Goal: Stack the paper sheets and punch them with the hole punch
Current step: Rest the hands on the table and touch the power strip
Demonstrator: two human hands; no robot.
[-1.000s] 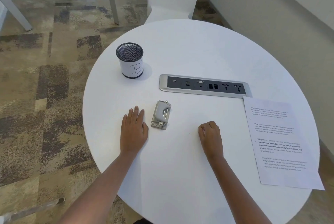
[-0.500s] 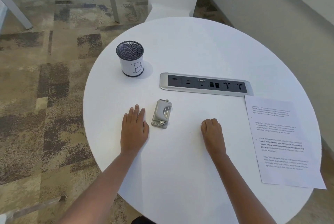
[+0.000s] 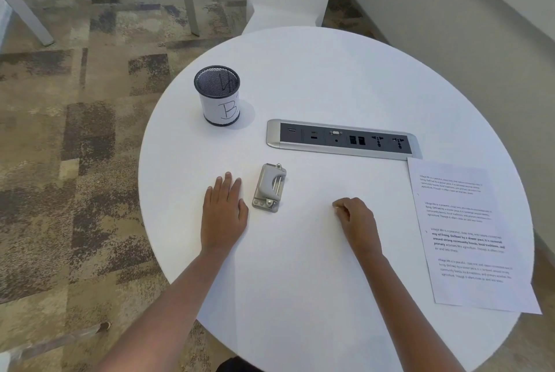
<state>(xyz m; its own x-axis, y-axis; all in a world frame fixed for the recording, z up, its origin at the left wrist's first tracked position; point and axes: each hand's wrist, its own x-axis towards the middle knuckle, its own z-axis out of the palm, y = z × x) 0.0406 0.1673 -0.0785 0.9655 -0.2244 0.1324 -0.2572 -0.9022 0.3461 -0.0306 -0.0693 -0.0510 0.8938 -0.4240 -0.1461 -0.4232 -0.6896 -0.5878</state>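
Hands resting on a round white table (image 3: pixel 300 71), hole punch between them.

From the head camera I see my left hand (image 3: pixel 223 212) lying flat, palm down, fingers straight and close together, just beside the grey metal hole punch (image 3: pixel 269 187) but not touching it. My right hand (image 3: pixel 356 220) is curled into a loose fist, holding nothing. Printed paper sheets (image 3: pixel 468 236) lie at the table's right edge, their far corner touching the socket strip (image 3: pixel 342 139). A mesh pen cup (image 3: pixel 217 95) marked "B" stands far left.

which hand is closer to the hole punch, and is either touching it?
The left hand, flat on the table just beside the hole punch, not touching. The right hand is a loose fist farther off.
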